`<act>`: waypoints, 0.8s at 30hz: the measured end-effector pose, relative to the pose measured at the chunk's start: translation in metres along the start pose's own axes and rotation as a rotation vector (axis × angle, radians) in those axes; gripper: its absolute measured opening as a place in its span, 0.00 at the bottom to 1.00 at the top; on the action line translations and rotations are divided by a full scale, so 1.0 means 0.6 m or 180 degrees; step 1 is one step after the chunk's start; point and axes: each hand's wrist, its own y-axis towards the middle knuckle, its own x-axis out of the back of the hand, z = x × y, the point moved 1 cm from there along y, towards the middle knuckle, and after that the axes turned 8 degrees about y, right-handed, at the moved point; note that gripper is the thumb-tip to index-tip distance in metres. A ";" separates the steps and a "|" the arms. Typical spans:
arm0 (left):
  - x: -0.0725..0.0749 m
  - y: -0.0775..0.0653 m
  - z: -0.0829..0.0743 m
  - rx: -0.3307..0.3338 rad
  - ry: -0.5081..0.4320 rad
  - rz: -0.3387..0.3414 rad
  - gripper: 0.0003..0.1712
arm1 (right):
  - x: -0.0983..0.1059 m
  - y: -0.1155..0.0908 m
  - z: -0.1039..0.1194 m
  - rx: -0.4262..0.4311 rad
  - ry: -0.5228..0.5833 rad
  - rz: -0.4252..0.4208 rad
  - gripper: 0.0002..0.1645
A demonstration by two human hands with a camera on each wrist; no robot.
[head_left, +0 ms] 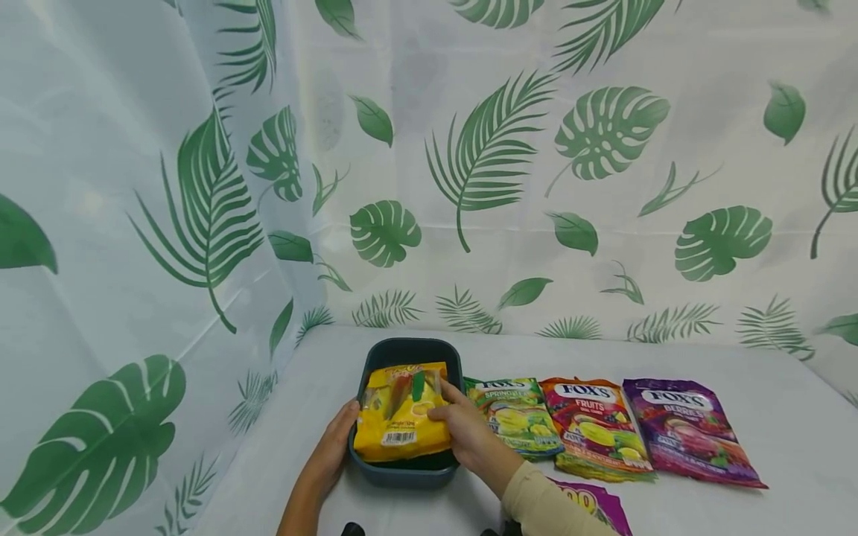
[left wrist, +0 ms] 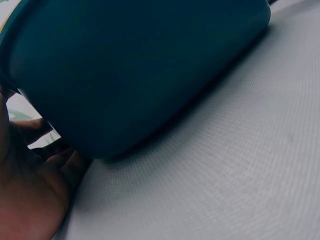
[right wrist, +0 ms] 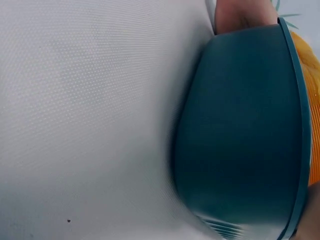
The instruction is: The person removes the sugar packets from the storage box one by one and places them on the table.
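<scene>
A yellow candy bag [head_left: 402, 417] with a barcode label lies in the mouth of a dark teal plastic bin [head_left: 405, 476], covering most of the opening. My left hand [head_left: 333, 439] holds the bin's left side, with its fingertips at the rim beside the bag. In the left wrist view the bin's outer wall [left wrist: 140, 65] fills the upper part, and the left hand [left wrist: 35, 185] is at its corner. My right hand [head_left: 472, 432] reaches over the right rim and grips the bag's right edge. Orange-yellow packaging [right wrist: 314, 115] shows beyond the rim in the right wrist view.
Right of the bin lie a green Fox's bag [head_left: 515, 420], a red Fox's Fruits bag [head_left: 596, 428] and a purple Fox's Berries bag [head_left: 693, 432]. A purple packet [head_left: 603, 506] sits near the right forearm. Leaf-patterned sheeting [head_left: 496, 283] stands behind the white table [head_left: 798, 461].
</scene>
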 end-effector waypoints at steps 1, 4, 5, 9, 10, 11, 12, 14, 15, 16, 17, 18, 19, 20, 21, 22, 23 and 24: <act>-0.001 0.000 0.001 -0.0001 -0.0006 0.0016 0.51 | 0.001 -0.001 0.000 0.0014 -0.0013 -0.0032 0.39; -0.002 -0.001 0.004 -0.0008 -0.0022 0.0040 0.50 | 0.005 -0.003 0.002 0.0065 -0.0044 -0.0092 0.39; -0.002 0.000 0.004 -0.0016 -0.0028 0.0043 0.50 | 0.006 -0.004 0.002 0.0078 -0.0056 -0.0106 0.39; 0.000 0.001 0.006 -0.0031 -0.0006 0.0013 0.49 | 0.007 -0.006 0.006 0.0077 -0.0042 -0.0133 0.39; -0.001 0.001 0.006 -0.0032 -0.0003 0.0015 0.49 | 0.007 -0.007 0.008 0.0073 -0.0042 -0.0147 0.39; -0.001 0.002 0.006 -0.0030 0.0009 0.0016 0.49 | 0.007 -0.008 0.009 0.0074 -0.0038 -0.0163 0.39; -0.001 0.001 0.005 -0.0024 0.0015 0.0016 0.49 | 0.007 -0.009 0.009 0.0070 -0.0029 -0.0177 0.39; -0.002 0.001 0.005 -0.0014 0.0013 0.0014 0.49 | 0.007 -0.010 0.011 0.0070 -0.0027 -0.0202 0.39; -0.002 0.002 0.005 -0.0006 0.0013 0.0012 0.49 | 0.007 -0.011 0.012 0.0071 -0.0027 -0.0212 0.39; -0.003 0.002 0.005 0.0007 0.0011 0.0008 0.49 | 0.007 -0.011 0.013 0.0074 -0.0033 -0.0221 0.39; -0.003 0.001 0.005 0.0023 0.0021 0.0001 0.49 | 0.007 -0.012 0.016 0.0073 -0.0032 -0.0223 0.39; -0.003 0.001 0.004 0.0034 0.0022 -0.0005 0.49 | 0.007 -0.013 0.018 0.0069 -0.0041 -0.0227 0.39; -0.003 0.001 0.004 0.0038 0.0033 -0.0014 0.49 | 0.008 -0.014 0.021 0.0065 -0.0042 -0.0231 0.39; -0.003 0.001 0.003 0.0048 0.0041 -0.0024 0.49 | 0.008 -0.014 0.024 0.0058 -0.0039 -0.0240 0.38; -0.003 0.001 0.003 0.0049 0.0056 -0.0034 0.50 | 0.009 -0.016 0.028 0.0055 -0.0032 -0.0246 0.38; -0.002 0.002 0.003 0.0051 0.0064 -0.0042 0.50 | 0.010 -0.016 0.031 0.0050 -0.0015 -0.0253 0.38; -0.002 0.002 0.002 0.0046 0.0083 -0.0045 0.50 | 0.010 -0.018 0.035 0.0041 0.0013 -0.0258 0.38; -0.002 0.002 0.002 0.0034 0.0090 -0.0048 0.50 | 0.011 -0.019 0.039 0.0041 0.0037 -0.0267 0.38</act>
